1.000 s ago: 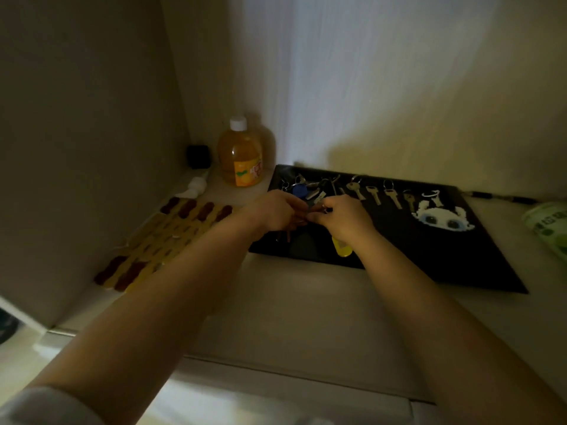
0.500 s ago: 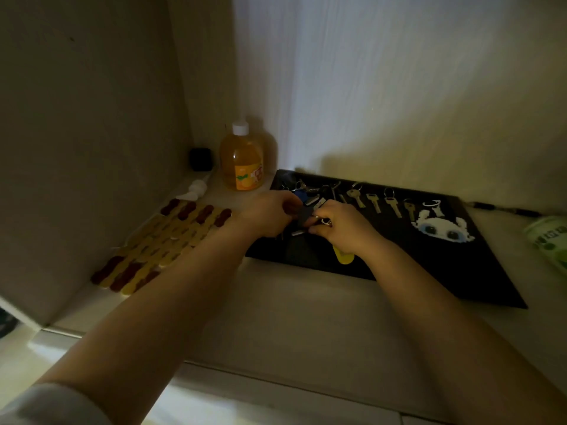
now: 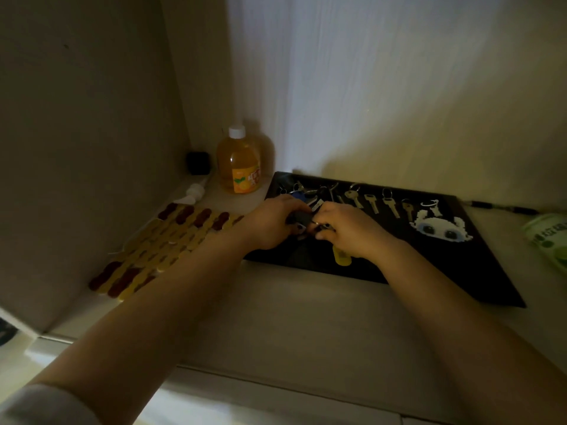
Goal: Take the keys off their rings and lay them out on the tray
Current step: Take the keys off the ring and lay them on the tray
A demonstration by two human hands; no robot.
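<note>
A black tray (image 3: pixel 478 271) lies on the shelf against the back wall. My left hand (image 3: pixel 270 223) grips a dark key fob (image 3: pixel 302 217) over the tray's left part. My right hand (image 3: pixel 346 230) pinches the metal key ring (image 3: pixel 317 223) joined to that fob, and a yellow tag (image 3: pixel 342 256) hangs below it. Behind my hands sits a tangled bunch of keys (image 3: pixel 310 191) with a blue tag. Several single keys (image 3: pixel 372 202) lie in a row along the tray's back. A white pixel-art charm (image 3: pixel 438 227) lies to their right.
An orange drink bottle (image 3: pixel 241 162) stands at the back left beside a small black cube (image 3: pixel 198 162). A yellow and dark red mat (image 3: pixel 159 243) covers the shelf's left side, with a white pump nozzle (image 3: pixel 193 191) behind it. A green packet (image 3: pixel 549 237) and a pen (image 3: pixel 503 207) lie at right.
My hands stay together over the tray's left part. The left hand's grip has shifted onto the dark fob, and the ring now shows between my right fingers.
</note>
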